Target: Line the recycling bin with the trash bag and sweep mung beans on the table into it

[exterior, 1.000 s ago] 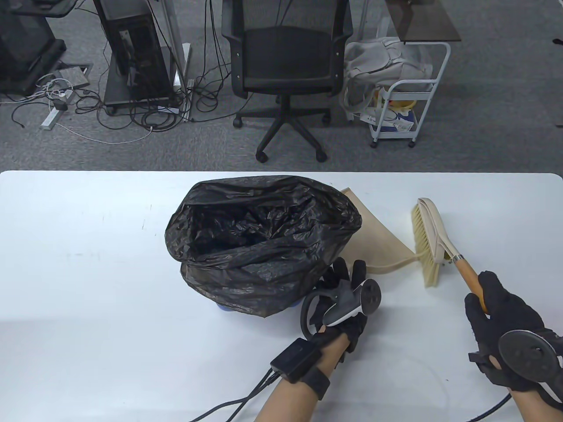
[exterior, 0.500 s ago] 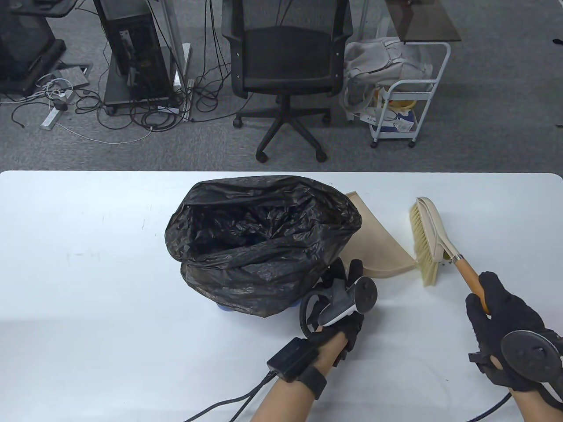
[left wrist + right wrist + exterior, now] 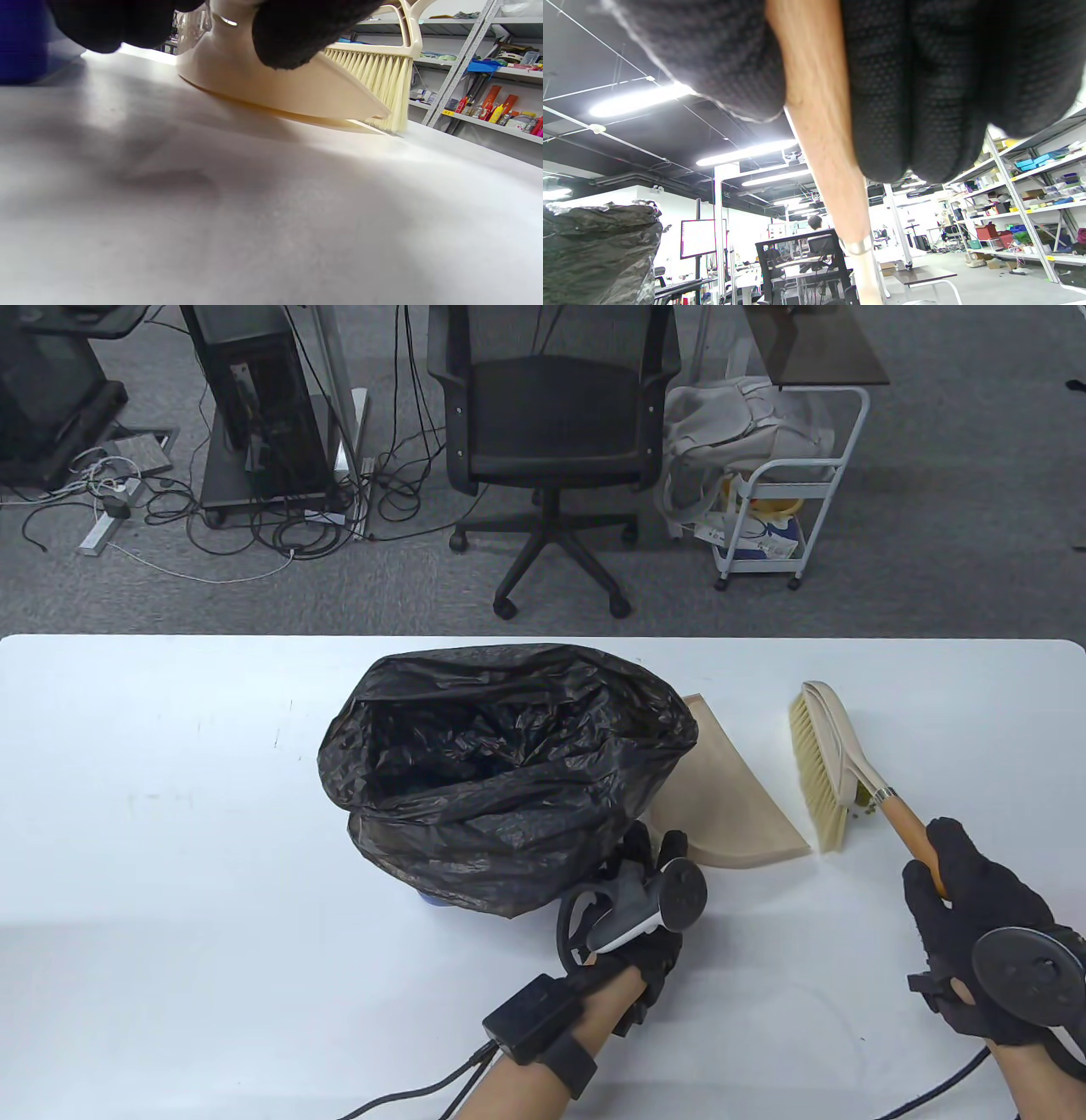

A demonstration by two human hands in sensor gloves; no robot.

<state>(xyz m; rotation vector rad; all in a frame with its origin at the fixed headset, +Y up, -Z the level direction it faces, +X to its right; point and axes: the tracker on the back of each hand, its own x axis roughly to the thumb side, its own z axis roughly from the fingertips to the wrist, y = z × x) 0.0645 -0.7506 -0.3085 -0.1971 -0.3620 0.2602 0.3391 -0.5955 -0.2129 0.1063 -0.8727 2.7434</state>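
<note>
A black trash bag (image 3: 501,772) lines a blue bin (image 3: 433,902) standing at the table's middle. Right of it a beige dustpan (image 3: 730,806) lies flat on the white table (image 3: 170,857). My left hand (image 3: 657,853) grips its near end beside the bag; in the left wrist view gloved fingers (image 3: 297,34) curl over the dustpan (image 3: 263,84). A brush (image 3: 823,763) with pale bristles stands just right of the pan's open edge. My right hand (image 3: 942,865) grips its wooden handle (image 3: 823,148). A few greenish specks (image 3: 861,808) show by the brush's neck.
Beyond the table's far edge stand an office chair (image 3: 551,415), a white wheeled cart (image 3: 780,500) and cabinets with cables on the floor. Glove cables (image 3: 407,1090) trail off the near edge. Bare tabletop lies left of the bag.
My left hand has drawn back toward me and leftward, pulling and turning the dustpan with it. The brush has shifted slightly away and right, leaving a small gap to the pan.
</note>
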